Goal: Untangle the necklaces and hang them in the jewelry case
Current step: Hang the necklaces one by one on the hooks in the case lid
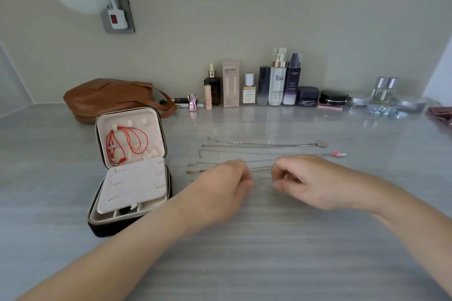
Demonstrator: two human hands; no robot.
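An open jewelry case point(132, 217) stands at the left, its lid upright. A red cord necklace point(127, 142) hangs from a hook in the lid. Three thin chains lie stretched out side by side on the table: a silver one with a round pendant point(322, 143), one with a pink charm point(338, 154), and a gold chain point(260, 168) nearest me. My left hand point(225, 188) and my right hand point(310, 181) hover over the gold chain with fingers pinched together. Whether they grip the chain is hidden by the fingers.
A brown leather bag point(110, 95) lies behind the case. A row of cosmetic bottles and jars point(276, 85) lines the back wall. A white plug point(117, 18) sits in a wall socket above the bag.
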